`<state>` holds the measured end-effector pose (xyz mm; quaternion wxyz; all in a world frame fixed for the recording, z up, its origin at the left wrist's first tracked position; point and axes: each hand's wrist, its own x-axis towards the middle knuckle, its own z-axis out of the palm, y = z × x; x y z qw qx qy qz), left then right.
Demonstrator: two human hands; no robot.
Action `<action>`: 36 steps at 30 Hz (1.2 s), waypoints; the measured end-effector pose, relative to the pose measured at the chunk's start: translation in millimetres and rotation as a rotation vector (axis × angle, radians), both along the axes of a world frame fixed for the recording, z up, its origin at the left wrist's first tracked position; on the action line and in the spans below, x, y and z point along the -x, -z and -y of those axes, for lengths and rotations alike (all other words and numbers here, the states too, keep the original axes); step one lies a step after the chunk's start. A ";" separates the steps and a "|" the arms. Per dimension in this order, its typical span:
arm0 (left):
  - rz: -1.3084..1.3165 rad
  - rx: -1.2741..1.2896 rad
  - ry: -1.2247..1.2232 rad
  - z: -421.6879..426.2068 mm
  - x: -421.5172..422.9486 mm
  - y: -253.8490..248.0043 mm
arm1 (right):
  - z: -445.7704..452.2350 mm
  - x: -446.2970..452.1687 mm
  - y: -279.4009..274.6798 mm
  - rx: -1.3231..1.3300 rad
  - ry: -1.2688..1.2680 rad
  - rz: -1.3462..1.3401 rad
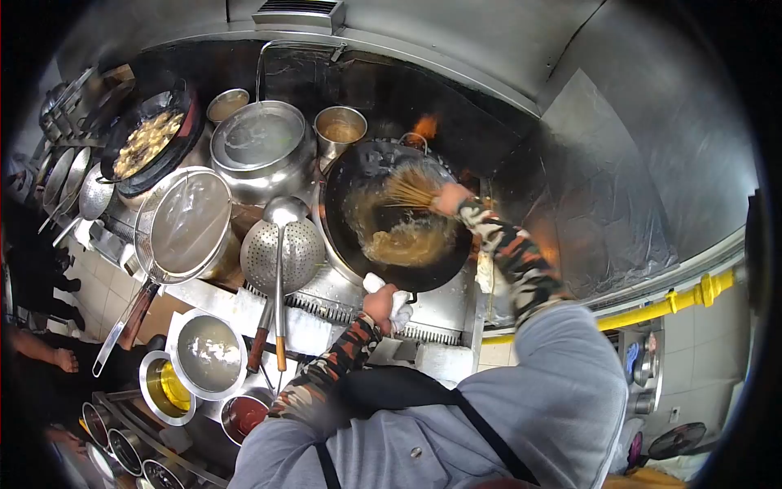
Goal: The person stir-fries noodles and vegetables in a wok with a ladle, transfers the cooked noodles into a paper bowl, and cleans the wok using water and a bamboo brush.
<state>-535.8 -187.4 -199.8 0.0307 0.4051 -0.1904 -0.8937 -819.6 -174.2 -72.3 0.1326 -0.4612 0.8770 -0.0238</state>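
A large black wok [338, 232] sits on the burner in front of me, with brownish water swirling inside. My right hand [450, 200] is closed around a bamboo wok brush [407, 186], its bristles down in the wok. At the wok's near edge, my left hand [380, 308] is closed on a white cloth [400, 310], close to the near handle. Whether the handle itself is within its grip is hidden. Flames [425, 126] rise behind the far rim.
Left of the wok lie a perforated skimmer [293, 257] and a ladle [285, 211]. Beyond are a strainer [191, 220], a lidded pot [261, 175] and another wok with frying food [148, 144]. Bowls of liquid [210, 352] stand nearby; a yellow pipe [652, 306] runs right. Another person's hand [65, 359] shows left.
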 end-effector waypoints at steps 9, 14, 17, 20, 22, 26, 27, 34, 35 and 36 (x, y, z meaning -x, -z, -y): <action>-0.074 -0.125 0.104 2.9 -7.1 -42.5 | -79.3 -47.6 -39.1 -0.166 -0.012 -0.127; 0.076 0.127 0.075 0.1 -3.3 -21.4 | 23.2 -17.9 26.9 0.123 0.006 -0.050; 0.029 -0.032 0.008 -0.3 -5.4 -43.8 | 8.1 -103.0 16.4 0.187 0.199 0.355; 0.012 0.028 0.005 -2.6 -10.5 -63.9 | -20.0 -162.4 -29.4 0.090 0.224 0.598; 0.059 0.198 0.005 -8.6 -8.5 -52.5 | -19.8 -153.0 -24.3 0.100 0.136 0.621; 0.194 0.246 0.051 -9.4 2.9 -10.5 | 86.2 -79.2 -2.5 -0.058 0.295 0.709; 0.207 0.210 0.011 -8.2 -5.6 -53.5 | 100.0 -82.7 10.4 0.054 0.387 0.704; 0.026 0.216 0.145 11.2 -15.3 -60.5 | 4.9 -151.9 -44.9 0.096 0.235 0.821; 0.006 0.322 0.163 9.2 -8.9 -28.3 | 3.0 -139.6 -52.0 0.041 0.186 0.805; -0.008 0.430 0.178 7.4 -2.4 3.6 | 1.1 -126.8 -58.9 -0.012 0.135 0.789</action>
